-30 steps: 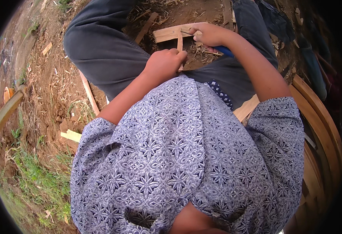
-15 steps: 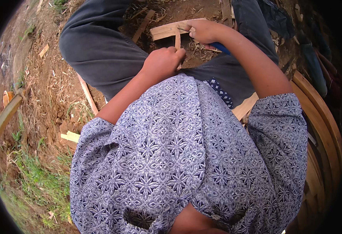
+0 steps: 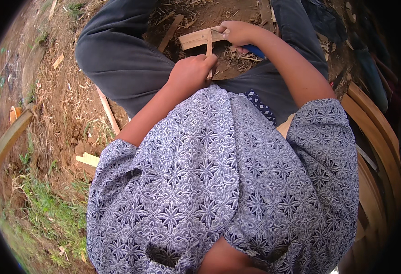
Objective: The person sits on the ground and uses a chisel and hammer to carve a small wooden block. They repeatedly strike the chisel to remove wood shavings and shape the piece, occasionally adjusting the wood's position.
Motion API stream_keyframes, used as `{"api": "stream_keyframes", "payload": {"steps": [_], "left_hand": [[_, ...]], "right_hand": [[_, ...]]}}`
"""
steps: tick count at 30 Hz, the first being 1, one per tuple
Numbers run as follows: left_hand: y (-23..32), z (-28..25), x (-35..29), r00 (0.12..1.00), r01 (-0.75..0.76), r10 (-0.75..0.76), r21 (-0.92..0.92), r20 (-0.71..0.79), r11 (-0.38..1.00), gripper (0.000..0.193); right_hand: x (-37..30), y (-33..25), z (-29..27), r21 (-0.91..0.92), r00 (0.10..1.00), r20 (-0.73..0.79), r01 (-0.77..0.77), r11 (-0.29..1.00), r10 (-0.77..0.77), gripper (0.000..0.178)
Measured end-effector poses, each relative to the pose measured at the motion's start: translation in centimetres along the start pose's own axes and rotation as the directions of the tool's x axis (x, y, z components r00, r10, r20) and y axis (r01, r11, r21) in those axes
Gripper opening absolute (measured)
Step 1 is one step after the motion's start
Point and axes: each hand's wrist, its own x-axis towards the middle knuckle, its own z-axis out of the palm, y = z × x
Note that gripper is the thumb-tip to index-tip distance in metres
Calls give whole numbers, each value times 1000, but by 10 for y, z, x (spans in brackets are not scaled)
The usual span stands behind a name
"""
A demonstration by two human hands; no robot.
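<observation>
My left hand (image 3: 192,73) is closed round a thin wooden strip (image 3: 209,44), just in front of my shirt. The strip points away from me, and its far end meets a pale wooden block (image 3: 193,40) lying on the ground between my legs. My right hand (image 3: 239,34) is closed on a blue-handled blade (image 3: 255,51), the blue part showing below the palm. A short, thin dark edge sticks out from the fingers toward the strip's far end. The tool's exact kind is mostly hidden by the hand. My right fingers are over the block's right part.
Wood shavings and offcuts (image 3: 171,33) litter the brown soil. Curved timber pieces (image 3: 374,114) stand close at my right. A bent wooden piece (image 3: 9,144) and an orange object (image 3: 14,114) are at the far left. Grass (image 3: 50,205) grows at the lower left.
The right hand has shifted slightly up, still at the strip's far end by the block. The left hand keeps its hold on the strip. The whole view has moved a little.
</observation>
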Motion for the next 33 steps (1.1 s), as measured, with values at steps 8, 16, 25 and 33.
{"api": "stream_keyframes", "payload": {"steps": [8, 16, 25, 33], "left_hand": [[3, 1, 1, 995, 1, -2, -12, -104, 1000, 13], [6, 0, 2, 995, -12, 11, -8, -102, 1000, 13], [10, 0, 1, 998, 0, -2, -39, -68, 999, 14], [14, -3, 0, 999, 37, -38, -67, -11, 997, 15]], "right_hand": [[-36, -6, -7, 22, 993, 115, 6, 1000, -8, 42], [-24, -7, -11, 4, 991, 132, -7, 1000, 6, 43], [-28, -14, -19, -50, 982, 180, -54, 997, 62, 44], [-20, -11, -12, -38, 988, 148, -34, 999, 39, 43]]}}
